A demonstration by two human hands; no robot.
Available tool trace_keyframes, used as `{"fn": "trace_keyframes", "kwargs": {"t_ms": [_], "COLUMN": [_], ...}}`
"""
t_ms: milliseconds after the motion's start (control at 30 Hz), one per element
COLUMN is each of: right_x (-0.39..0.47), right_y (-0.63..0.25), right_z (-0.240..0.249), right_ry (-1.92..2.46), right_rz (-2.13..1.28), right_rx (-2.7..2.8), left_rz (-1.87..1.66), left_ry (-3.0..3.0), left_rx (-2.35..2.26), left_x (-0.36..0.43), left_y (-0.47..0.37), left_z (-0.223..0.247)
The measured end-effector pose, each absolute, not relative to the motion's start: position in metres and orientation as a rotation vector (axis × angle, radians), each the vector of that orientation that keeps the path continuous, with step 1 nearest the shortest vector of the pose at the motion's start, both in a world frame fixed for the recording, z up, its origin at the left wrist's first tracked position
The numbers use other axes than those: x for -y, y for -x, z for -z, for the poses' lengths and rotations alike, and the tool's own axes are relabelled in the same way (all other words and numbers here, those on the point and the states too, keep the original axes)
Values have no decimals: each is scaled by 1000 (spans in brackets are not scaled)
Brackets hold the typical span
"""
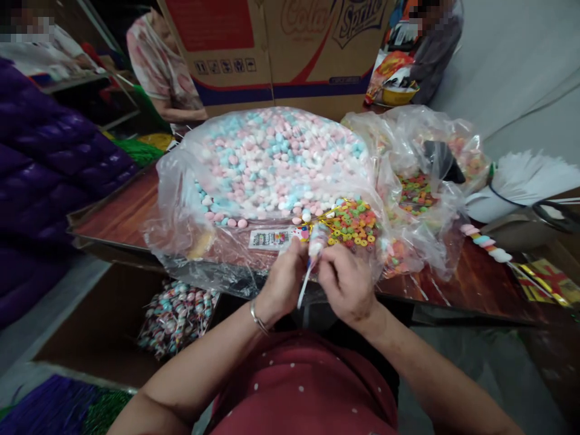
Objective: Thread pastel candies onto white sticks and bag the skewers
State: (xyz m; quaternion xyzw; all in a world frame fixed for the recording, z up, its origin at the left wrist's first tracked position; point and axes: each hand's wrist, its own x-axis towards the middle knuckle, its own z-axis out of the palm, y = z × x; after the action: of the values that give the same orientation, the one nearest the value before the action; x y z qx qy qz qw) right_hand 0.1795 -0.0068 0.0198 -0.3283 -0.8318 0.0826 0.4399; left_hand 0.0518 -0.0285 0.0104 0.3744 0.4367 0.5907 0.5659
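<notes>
Between my two hands is a wrapped candy stick (316,241), its white stick slanting down toward me. My left hand (284,279) pinches it from the left, with the thumb near the wrapper. The fingers of my right hand (347,281) are closed on the wrapper's lower right side. Just beyond lie a printed label bag (272,238), thin gold ties (324,216) and small ring candies (356,226). A large clear bag of pink, white and blue candies (281,160) spreads over the table behind them.
A cardboard box (272,48) stands at the back. A box at lower left holds finished candy sticks (179,317). On the right are white sticks (534,178), a loose candy skewer (487,243) and gold ties (544,281). Other people are at the back.
</notes>
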Motion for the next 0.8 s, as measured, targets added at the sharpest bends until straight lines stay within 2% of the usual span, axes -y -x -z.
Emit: {"fn": "trace_keyframes", "kwargs": {"t_ms": [100,167,233,300,400,533,600,700,767,800], "right_x": [14,13,11,15,31,49,52,40,20,7], "right_y": [-174,-175,-176,-174,-161,-140,-134,-135,-139,-140], "right_z": [-17,-16,-16,-15,-8,5,8,4,2,1], "right_ry": [784,865,926,901,811,856,822,730,806,914], "right_rz": [-389,-495,-547,-589,-816,-1465,-1621,-1550,-1374,-1179], "right_rx": [2074,2010,1945,1932,1932,1817,1897,2105,2186,2269], "left_rz": [-1450,-1316,-1109,-1065,-1219,-1466,-1626,-1802,-1874,-1906], "left_ry": [-912,-1132,-1256,-1174,-873,-690,-685,-756,-843,-888], "left_rx": [-765,-628,-626,-754,-898,-997,-1058,-1173,-1355,-1506], "left_x": [31,38,43,46,49,63,71,78,84,87], "left_y": [-30,-16,-8,-9,-19,-27,-26,-11,12,27], "left_z": [-21,-25,-22,-16,-8,-2,-1,-2,-6,-9]}}
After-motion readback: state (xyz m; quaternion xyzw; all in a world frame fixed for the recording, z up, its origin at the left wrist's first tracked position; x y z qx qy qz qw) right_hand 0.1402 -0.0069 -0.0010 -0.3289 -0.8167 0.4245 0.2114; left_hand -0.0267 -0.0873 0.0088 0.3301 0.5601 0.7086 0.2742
